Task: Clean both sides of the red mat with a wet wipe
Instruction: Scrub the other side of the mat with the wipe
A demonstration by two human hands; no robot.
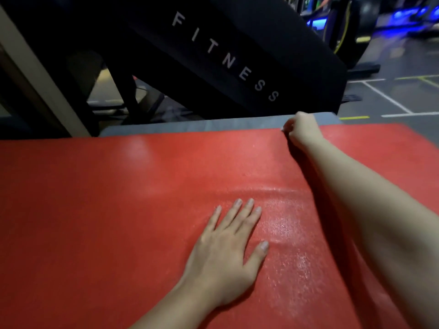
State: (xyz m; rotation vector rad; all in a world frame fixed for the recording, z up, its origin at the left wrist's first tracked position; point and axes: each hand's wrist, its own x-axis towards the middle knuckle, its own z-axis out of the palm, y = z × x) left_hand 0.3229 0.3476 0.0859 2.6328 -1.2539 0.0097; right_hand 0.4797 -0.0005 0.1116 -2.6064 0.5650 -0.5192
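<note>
Your left hand [221,255] lies palm down on the mat [95,210], low and just right of centre in the frame. Its fingers are straight and a little spread, the thumb out to the right, and it holds nothing.

Your right hand [300,129] is at the upper right, with the forearm reaching across the mat from the right edge of the frame. Its fingers are curled under with the knuckles up, right at the mat's far edge. You cannot tell from here whether they grip that edge or close on something else, since the fingertips are hidden.

The red mat fills the lower two thirds of the frame and lies flat. A shiny, wet-looking patch [282,226] shows between your left hand and your right forearm, with a low ripple above it.

A grey surface [190,125] shows as a strip just beyond the mat's far edge. Behind it a black slanted panel [237,43] reads "FITNESS". A pale beam [35,74] slants down the upper left. At the upper right the floor [392,96] carries white and yellow lines, and blue-lit machines [403,15] stand in the corner.
</note>
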